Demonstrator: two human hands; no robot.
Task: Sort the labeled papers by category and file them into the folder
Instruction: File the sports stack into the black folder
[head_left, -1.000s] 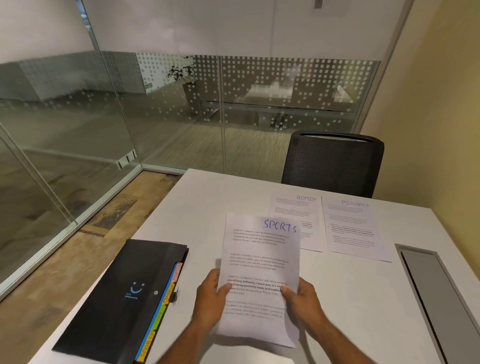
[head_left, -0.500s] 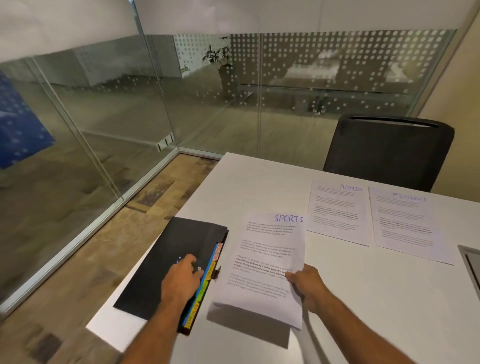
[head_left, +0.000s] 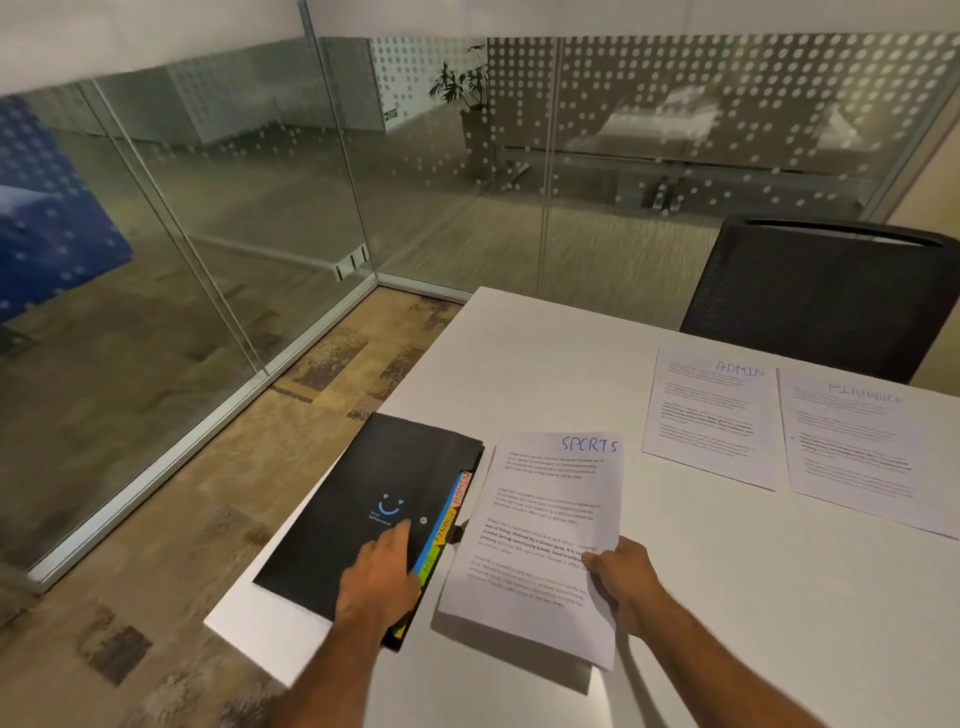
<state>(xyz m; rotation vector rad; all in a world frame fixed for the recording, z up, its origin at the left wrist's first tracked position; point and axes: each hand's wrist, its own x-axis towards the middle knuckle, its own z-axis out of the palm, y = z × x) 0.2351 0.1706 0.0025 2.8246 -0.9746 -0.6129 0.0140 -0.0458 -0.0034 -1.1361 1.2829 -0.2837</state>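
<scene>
A person's left hand (head_left: 382, 574) is resting fingers-flat on a black expanding folder (head_left: 371, 517). The right hand (head_left: 621, 582) is pinching the SPORTS sheet (head_left: 540, 540), lifted just right of the folder. Best next: open the cover, find the matching coloured tab (head_left: 441, 530), and slide the printed white page in squarely. ADMIN (head_left: 711, 415) and FINANCE (head_left: 862, 447) sheets are lying farther right.

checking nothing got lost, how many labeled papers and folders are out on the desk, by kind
Labeled papers: 3, the SPORTS sheet held by the right hand, the ADMIN sheet and the FINANCE sheet lying on the table
Folders: 1, the black folder under the left hand
Total: 4
</scene>
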